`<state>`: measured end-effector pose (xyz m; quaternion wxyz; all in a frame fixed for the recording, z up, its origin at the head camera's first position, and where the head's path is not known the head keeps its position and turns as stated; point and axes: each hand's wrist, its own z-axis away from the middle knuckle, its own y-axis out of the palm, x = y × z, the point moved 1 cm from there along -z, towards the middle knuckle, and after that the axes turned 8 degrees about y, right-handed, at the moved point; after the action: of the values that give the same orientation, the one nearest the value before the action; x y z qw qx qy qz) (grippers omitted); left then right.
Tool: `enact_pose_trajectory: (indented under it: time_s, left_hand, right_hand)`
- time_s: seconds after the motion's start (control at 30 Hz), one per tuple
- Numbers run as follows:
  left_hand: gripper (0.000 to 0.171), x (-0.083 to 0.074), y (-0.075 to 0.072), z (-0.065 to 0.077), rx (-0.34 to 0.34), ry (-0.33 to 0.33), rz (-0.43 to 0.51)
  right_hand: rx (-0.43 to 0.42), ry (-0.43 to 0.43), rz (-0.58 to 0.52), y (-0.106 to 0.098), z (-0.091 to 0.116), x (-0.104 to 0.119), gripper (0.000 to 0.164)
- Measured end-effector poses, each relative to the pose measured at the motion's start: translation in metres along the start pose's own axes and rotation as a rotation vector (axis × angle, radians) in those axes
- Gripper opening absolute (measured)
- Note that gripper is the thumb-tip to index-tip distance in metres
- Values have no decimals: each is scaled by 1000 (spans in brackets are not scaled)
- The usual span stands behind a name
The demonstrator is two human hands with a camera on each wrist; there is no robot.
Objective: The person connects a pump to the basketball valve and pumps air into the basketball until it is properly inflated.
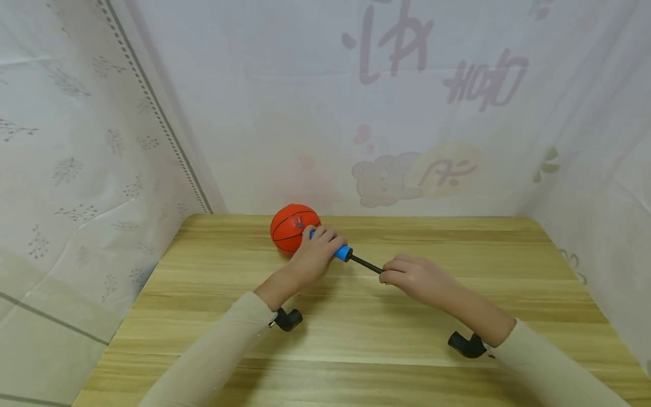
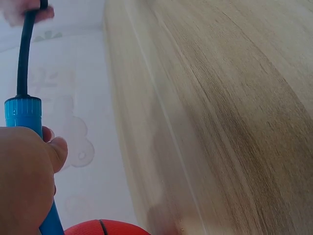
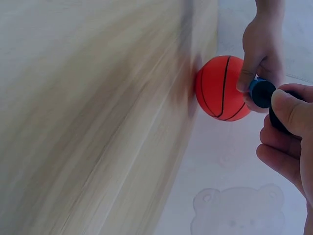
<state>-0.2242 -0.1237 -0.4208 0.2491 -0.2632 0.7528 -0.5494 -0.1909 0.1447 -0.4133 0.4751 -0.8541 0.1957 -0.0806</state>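
Observation:
My left hand (image 1: pixel 316 254) grips the blue barrel of a hand pump (image 1: pixel 343 252), fingers wrapped round it. A black rod (image 1: pixel 366 263) reaches out of the barrel toward the right. At the rod's far end my right hand (image 1: pixel 414 277) holds the black handle (image 3: pixel 279 117) between thumb and curled fingers. Just beyond the left hand sits an orange-red ball (image 1: pixel 291 226) with black basketball lines, on the table. The pump's near end overlaps the ball in the head view, and the left hand hides where they meet. In the left wrist view the barrel (image 2: pixel 23 115) and extended rod show clearly.
The wood-grain table (image 1: pixel 356 339) spans the lower view. A pale printed curtain (image 1: pixel 285 113) hangs behind it, with more cloth at the left and right sides. A black wrist mount (image 1: pixel 289 320) sits under the left wrist, another (image 1: pixel 465 345) under the right.

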Motion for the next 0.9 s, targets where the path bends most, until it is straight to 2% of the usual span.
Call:
enact_pose_trajectory:
  time_s: [0.1,0.27,0.4,0.53,0.6,0.9]
  left_hand:
    - [20,1,0,1,-21,9,-7]
    - [21,2,-1,2,-25,-7,-5]
    - [21,-2,0,-2,-9,-16,17]
    - [21,-5,2,-5,-5,-16,12]
    - [20,-7,3,-6,-5,-17,4]
    - [22,-10,5,-7,4,-15,-16]
  right_hand:
    - [5,-6,-16,-10,10,2,30]
    - [-1,-17,-6,-19,16,4,10]
    - [11,8,-12,-18,14,3,13]
    - [38,46,-6,-12,4,1,27]
    - [48,57,7,-7,-3,1,29]
    - [74,73,27,15,-33,-2,24]
